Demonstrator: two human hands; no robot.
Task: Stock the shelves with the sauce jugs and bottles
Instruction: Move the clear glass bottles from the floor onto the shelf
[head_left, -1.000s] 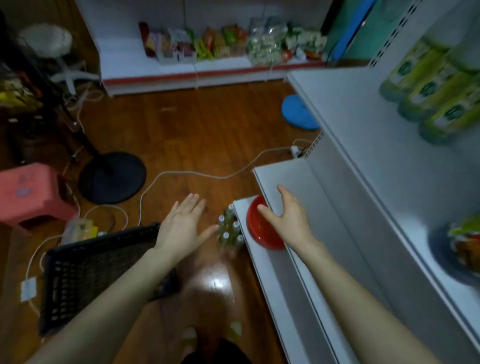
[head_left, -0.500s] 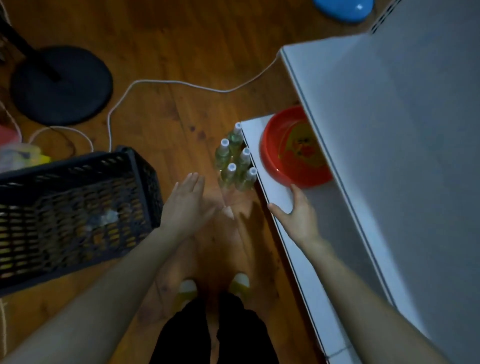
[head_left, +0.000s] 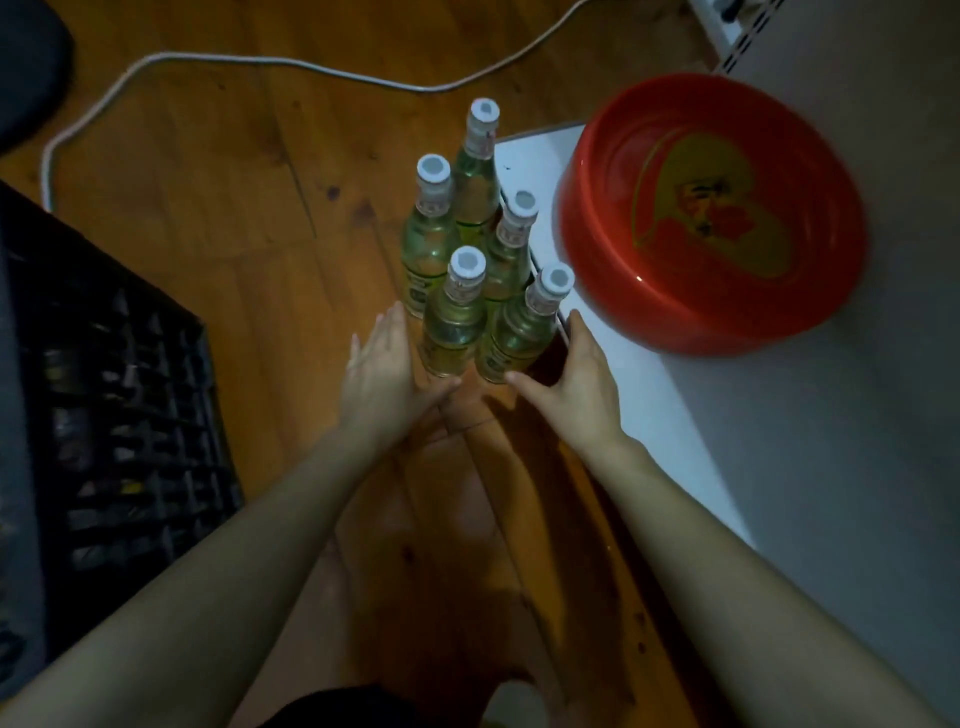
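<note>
Bottles: glass, yellowish liquid, white caps.
Left hand: grip open, empty, beside bottles.
Right hand: grip open, empty.

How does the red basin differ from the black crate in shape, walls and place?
The red basin is round with solid walls; the black crate is angular with lattice walls. The basin sits on the white shelf, at the right; the crate stands on the wooden floor, at the left. Both look like plastic containers.
</note>
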